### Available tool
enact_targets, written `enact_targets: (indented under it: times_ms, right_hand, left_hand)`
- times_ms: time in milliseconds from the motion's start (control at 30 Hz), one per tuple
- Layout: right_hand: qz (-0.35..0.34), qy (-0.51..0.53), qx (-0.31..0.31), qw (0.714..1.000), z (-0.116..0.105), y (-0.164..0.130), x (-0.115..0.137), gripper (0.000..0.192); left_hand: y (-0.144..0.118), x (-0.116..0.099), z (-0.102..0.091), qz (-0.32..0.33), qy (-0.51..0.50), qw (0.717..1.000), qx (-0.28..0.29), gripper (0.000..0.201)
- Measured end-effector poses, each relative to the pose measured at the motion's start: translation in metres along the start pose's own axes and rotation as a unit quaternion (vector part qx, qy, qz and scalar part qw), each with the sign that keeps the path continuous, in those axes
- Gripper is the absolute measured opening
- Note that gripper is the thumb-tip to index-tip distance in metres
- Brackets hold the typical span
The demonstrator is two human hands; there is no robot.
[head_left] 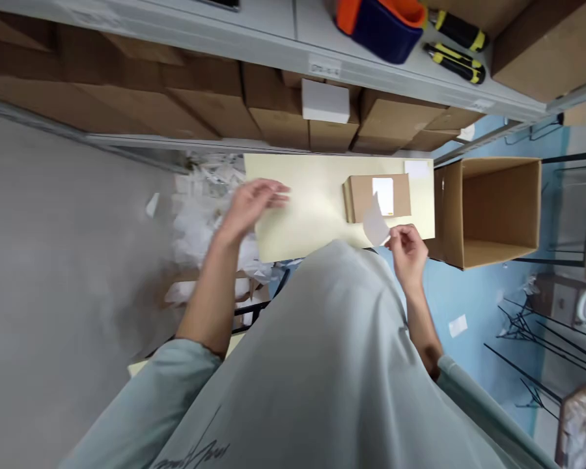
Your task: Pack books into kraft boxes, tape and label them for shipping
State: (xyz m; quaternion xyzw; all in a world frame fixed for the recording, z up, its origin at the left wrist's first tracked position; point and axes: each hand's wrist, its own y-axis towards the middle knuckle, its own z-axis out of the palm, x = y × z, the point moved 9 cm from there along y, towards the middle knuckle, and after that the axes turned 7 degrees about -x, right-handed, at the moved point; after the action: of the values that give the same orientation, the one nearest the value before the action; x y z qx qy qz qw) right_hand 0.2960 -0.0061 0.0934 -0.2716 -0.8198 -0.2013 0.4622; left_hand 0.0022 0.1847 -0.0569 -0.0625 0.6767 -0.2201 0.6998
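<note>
My right hand (pixel 409 251) is closed at the table's near right edge, thumb and fingers pinching a curled white slip of paper (pixel 375 225). The slip partly overlaps a flat brown cardboard box (pixel 361 195), which bears a white label (pixel 383 189) on its top. Over the left part of the pale yellow table (pixel 307 215), my left hand (pixel 260 198) is held with fingers stretched out and nothing in them; it is slightly blurred. Another small white paper (pixel 417 169) lies at the table's far right corner.
A large open cardboard box (pixel 501 254) stands right of the table. Above the far edge runs a shelf (pixel 254 26) with cutter knives (pixel 456 62) and a blue-orange tape dispenser (pixel 388 29). Brown boxes (pixel 209 98) fill the level below. White plastic scraps (pixel 200 215) lie at left.
</note>
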Motion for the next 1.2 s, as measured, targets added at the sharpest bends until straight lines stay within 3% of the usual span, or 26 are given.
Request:
enact_targets:
  times_ms: [67, 133, 233, 300, 400, 533, 700, 833, 933, 1067, 1200]
  right_hand:
    - [-0.104, -0.063, 0.030, 0.992, 0.003, 0.002, 0.013, 0.020]
    - [-0.192, -0.127, 0.087, 0.969, 0.008, 0.000, 0.017, 0.017]
    - [-0.273, -0.181, 0.153, 0.932, 0.009, -0.002, 0.008, 0.016]
    - [-0.298, -0.191, 0.179, 0.918, 0.006, -0.001, -0.005, 0.019]
    - [-0.295, -0.192, 0.211, 0.912, 0.001, 0.006, -0.031, 0.024]
    - [-0.252, -0.185, 0.240, 0.919, -0.009, 0.022, -0.072, 0.026]
    - [-0.164, -0.121, 0.270, 0.941, -0.028, 0.047, -0.115, 0.024]
    - [-0.070, -0.040, 0.199, 0.977, -0.056, 0.086, -0.132, 0.032]
    - [-0.042, -0.004, 0.173, 0.984, -0.064, 0.118, -0.133, 0.031]
    - [-0.009, 0.044, 0.231, 0.972, -0.051, 0.146, -0.134, 0.026]
    - [0.034, 0.054, 0.287, 0.956, -0.038, 0.156, -0.144, 0.025]
  left_hand:
    - [-0.023, 0.013, 0.080, -0.089, -0.089, 0.985, 0.117, 0.060]
    - [-0.051, 0.017, 0.147, -0.160, -0.178, 0.955, 0.173, 0.070]
    - [-0.067, 0.013, 0.200, -0.205, -0.248, 0.934, 0.155, 0.080]
    - [-0.063, 0.012, 0.212, -0.209, -0.259, 0.933, 0.134, 0.079]
    - [-0.051, 0.014, 0.213, -0.191, -0.245, 0.946, 0.090, 0.060]
    - [-0.043, 0.024, 0.217, -0.173, -0.213, 0.962, 0.004, 0.051]
    - [-0.037, 0.028, 0.240, -0.144, -0.130, 0.979, -0.063, 0.053]
    - [-0.035, 0.018, 0.263, -0.107, -0.040, 0.991, -0.066, 0.049]
    - [-0.038, 0.005, 0.281, -0.073, 0.032, 0.996, -0.047, 0.044]
    - [-0.043, -0.011, 0.304, -0.037, 0.086, 0.995, -0.021, 0.043]
    - [-0.046, -0.007, 0.311, -0.032, 0.093, 0.995, -0.027, 0.044]
